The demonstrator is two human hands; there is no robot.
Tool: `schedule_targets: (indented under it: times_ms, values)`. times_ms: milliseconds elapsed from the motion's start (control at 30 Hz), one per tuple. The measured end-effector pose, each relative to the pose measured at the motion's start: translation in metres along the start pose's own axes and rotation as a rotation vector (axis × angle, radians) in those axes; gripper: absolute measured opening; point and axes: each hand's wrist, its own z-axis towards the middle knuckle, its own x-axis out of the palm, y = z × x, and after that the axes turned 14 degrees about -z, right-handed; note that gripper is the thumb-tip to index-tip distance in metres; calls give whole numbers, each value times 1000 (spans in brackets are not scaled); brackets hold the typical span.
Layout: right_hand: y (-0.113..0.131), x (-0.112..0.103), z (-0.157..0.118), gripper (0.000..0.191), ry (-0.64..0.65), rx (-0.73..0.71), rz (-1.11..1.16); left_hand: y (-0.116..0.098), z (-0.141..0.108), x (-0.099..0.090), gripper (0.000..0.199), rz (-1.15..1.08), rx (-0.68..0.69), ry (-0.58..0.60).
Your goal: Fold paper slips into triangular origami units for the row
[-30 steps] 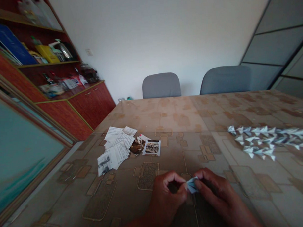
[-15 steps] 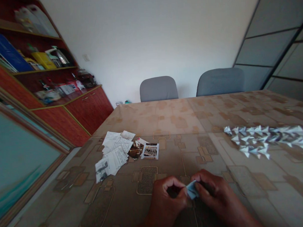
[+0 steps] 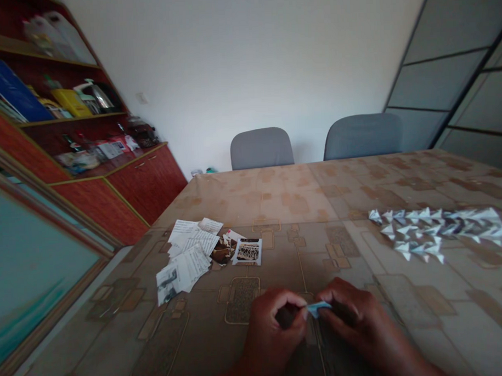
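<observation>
Pale-blue folded paper (image 3: 318,307) pinched between both hands (image 3: 267,331) (image 3: 368,318); printed slips (image 3: 190,266) farther left, too small for legibility.

We see only part of the folded paper (image 3: 319,307), since the fingertips of the left hand (image 3: 276,323) and right hand (image 3: 358,317) cover its ends, and the bottom edge cuts off both forearms (image 3: 409,358). The print on the overlapping paper slips (image 3: 191,261) is too small for us to read, and the rows of folded pieces (image 3: 417,231) blur toward the right edge. The table (image 3: 276,198) hides the grey chairs' (image 3: 262,149) lower parts from us.
</observation>
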Motion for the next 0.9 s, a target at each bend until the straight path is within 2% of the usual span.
schedule_targets:
  times_ms: [167, 300, 367, 533, 767, 900]
  values:
    - [-9, 0, 1, 10, -96, -244, -99, -1, 6, -9, 8, 173, 367, 115]
    - [-9, 1, 1, 12, -125, -304, -192, 0, 8, -13, 16, 405, 604, 178]
    - [-8, 0, 0, 16, -134, -321, -262, 2, 7, -13, 21, 529, 664, 193]
    - [-6, 0, 1, 26, -70, -357, -394, 8, 4, -9, 27, 687, 635, 252]
    - [-10, 1, 4, 27, -33, -414, -415, 11, 1, -7, 16, 661, 493, 321]
    - [-12, -5, 4, 25, 65, -404, -355, 8, 0, -8, 11, 596, 403, 348]
